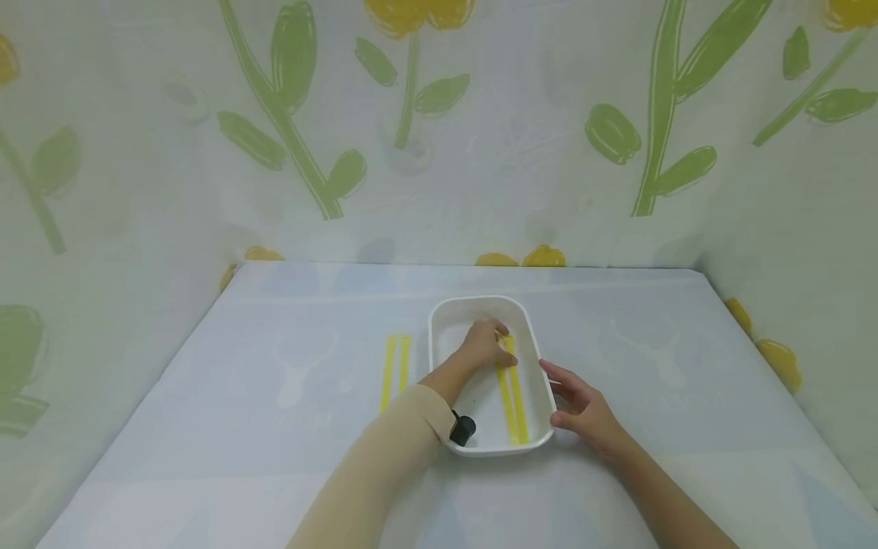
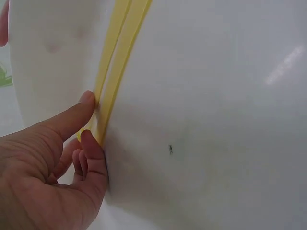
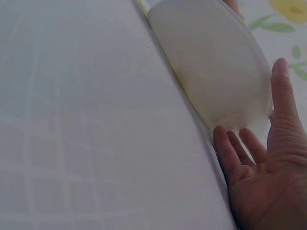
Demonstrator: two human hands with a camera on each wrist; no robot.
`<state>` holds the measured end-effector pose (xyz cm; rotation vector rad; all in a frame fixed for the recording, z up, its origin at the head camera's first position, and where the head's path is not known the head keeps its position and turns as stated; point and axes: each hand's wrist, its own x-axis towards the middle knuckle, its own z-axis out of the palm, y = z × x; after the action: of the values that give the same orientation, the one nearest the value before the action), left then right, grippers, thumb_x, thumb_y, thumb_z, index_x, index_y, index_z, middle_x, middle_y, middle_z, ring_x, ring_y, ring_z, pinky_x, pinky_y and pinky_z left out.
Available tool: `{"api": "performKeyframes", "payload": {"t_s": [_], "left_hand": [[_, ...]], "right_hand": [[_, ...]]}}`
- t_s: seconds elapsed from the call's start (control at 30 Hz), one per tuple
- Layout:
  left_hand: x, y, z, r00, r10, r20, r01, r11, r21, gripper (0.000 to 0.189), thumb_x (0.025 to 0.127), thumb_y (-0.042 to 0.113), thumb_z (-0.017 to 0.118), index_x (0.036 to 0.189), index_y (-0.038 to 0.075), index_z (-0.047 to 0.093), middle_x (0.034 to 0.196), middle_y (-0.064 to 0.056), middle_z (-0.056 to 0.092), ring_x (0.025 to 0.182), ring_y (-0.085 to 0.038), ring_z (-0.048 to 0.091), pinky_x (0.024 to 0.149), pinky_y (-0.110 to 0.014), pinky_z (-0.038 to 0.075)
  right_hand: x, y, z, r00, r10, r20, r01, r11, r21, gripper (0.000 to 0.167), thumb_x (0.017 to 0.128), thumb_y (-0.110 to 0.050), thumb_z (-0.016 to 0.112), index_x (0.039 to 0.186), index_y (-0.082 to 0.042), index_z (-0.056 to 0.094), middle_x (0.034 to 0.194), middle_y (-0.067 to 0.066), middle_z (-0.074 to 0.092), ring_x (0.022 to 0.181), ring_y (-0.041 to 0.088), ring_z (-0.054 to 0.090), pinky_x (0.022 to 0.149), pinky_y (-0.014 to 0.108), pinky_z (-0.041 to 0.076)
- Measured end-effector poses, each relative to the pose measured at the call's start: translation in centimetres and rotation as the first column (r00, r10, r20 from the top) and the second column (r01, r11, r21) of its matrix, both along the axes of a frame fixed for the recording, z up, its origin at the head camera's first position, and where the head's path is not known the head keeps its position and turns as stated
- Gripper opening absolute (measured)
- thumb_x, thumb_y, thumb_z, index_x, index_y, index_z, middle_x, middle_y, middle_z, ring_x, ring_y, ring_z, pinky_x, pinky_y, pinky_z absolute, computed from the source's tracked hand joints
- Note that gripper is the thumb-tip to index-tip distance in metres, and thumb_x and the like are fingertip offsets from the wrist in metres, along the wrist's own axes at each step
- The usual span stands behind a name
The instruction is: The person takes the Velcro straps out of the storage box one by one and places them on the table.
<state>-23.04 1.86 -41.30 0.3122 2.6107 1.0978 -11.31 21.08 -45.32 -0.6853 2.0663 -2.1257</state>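
Observation:
My left hand (image 1: 483, 343) reaches into a white tub (image 1: 480, 301). Its thumb and curled fingers pinch the far end of a pair of long, flat yellow strips (image 2: 117, 62). These strips (image 1: 511, 400) lie side by side along the tub's right half, their near ends by the front wall. At the tub's right side, my right hand (image 1: 586, 412) touches the outer wall with relaxed fingertips, the thumb near the front right corner. In the right wrist view, the fingers (image 3: 225, 148) rest low against the wall.
Two more yellow strips (image 1: 387, 370) lie on the table left of the tub, partly hidden by my left sleeve (image 1: 384, 457). A black wrist camera (image 1: 463, 429) overlaps the tub's front left corner. Behind the pale table (image 1: 274, 427) stands a flower-patterned wall (image 1: 507, 175).

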Motion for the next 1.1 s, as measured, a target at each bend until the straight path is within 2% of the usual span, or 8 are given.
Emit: {"api": "performKeyframes", "payload": {"t_s": [0.3, 0.43, 0.63, 0.8, 0.93, 1.1], "left_hand": [[0.28, 0.08, 0.11, 1.0, 0.025, -0.008, -0.025, 0.999, 0.026, 0.037, 0.073, 0.014, 0.08, 0.106, 0.005, 0.066, 0.093, -0.006, 0.06, 0.082, -0.016, 0.052, 0.068, -0.021, 0.045], [0.45, 0.11, 0.23, 0.999, 0.033, 0.013, -0.034, 0.999, 0.042, 0.031, 0.076, 0.015, 0.079, 0.103, 0.006, 0.067, 0.088, -0.003, 0.057, 0.078, -0.014, 0.05, 0.064, -0.019, 0.044], [0.5, 0.16, 0.49, 0.998, 0.047, 0.037, -0.05, 0.995, 0.082, 0.03, 0.079, 0.021, 0.076, 0.102, 0.005, 0.067, 0.089, -0.003, 0.057, 0.078, -0.014, 0.05, 0.064, -0.02, 0.043], [0.24, 0.13, 0.53, 0.997, 0.06, 0.044, -0.066, 0.986, 0.154, 0.033, 0.08, 0.025, 0.075, 0.106, 0.004, 0.067, 0.091, -0.005, 0.06, 0.078, -0.012, 0.052, 0.064, -0.019, 0.044], [0.08, 0.18, 0.46, 0.994, 0.073, 0.083, -0.092, 0.963, 0.254, 0.034, 0.083, 0.021, 0.073, 0.11, 0.002, 0.064, 0.089, -0.006, 0.062, 0.072, -0.011, 0.057, 0.062, -0.019, 0.048], [-0.04, 0.4, 0.6, 0.984, 0.104, 0.147, -0.157, 0.897, 0.414, 0.035, 0.085, 0.014, 0.07, 0.115, -0.003, 0.061, 0.085, -0.012, 0.068, 0.062, -0.011, 0.06, 0.062, -0.022, 0.053]], "right_hand": [[-0.06, -0.04, -0.12, 1.0, 0.012, -0.009, -0.012, 1.0, -0.013, 0.072, 0.083, -0.018, 0.073, 0.142, 0.003, 0.036, 0.141, -0.016, 0.046, 0.116, 0.004, 0.054, 0.086, 0.022, 0.051], [0.0, -0.11, -0.09, 1.0, 0.002, -0.004, -0.002, 1.0, 0.005, 0.071, 0.084, -0.018, 0.072, 0.142, 0.001, 0.036, 0.141, -0.017, 0.046, 0.115, 0.003, 0.054, 0.086, 0.021, 0.051], [0.1, -0.15, 0.14, 1.0, -0.017, -0.003, 0.017, 1.0, 0.017, 0.069, 0.084, -0.013, 0.072, 0.141, 0.003, 0.037, 0.14, -0.019, 0.046, 0.116, 0.002, 0.053, 0.088, 0.019, 0.049], [0.13, -0.23, 0.41, 1.0, -0.013, 0.0, 0.013, 1.0, 0.007, 0.066, 0.085, -0.01, 0.07, 0.141, 0.001, 0.038, 0.14, -0.018, 0.046, 0.117, 0.002, 0.052, 0.088, 0.019, 0.048], [0.2, -0.27, 0.58, 1.0, -0.011, 0.002, 0.011, 1.0, 0.004, 0.066, 0.085, -0.01, 0.07, 0.141, 0.002, 0.037, 0.14, -0.018, 0.046, 0.116, 0.002, 0.052, 0.088, 0.019, 0.049], [0.23, -0.26, 0.69, 1.0, -0.025, 0.0, 0.025, 0.999, 0.021, 0.067, 0.085, -0.012, 0.07, 0.141, 0.003, 0.036, 0.139, -0.019, 0.045, 0.116, 0.0, 0.052, 0.088, 0.018, 0.048]]}}
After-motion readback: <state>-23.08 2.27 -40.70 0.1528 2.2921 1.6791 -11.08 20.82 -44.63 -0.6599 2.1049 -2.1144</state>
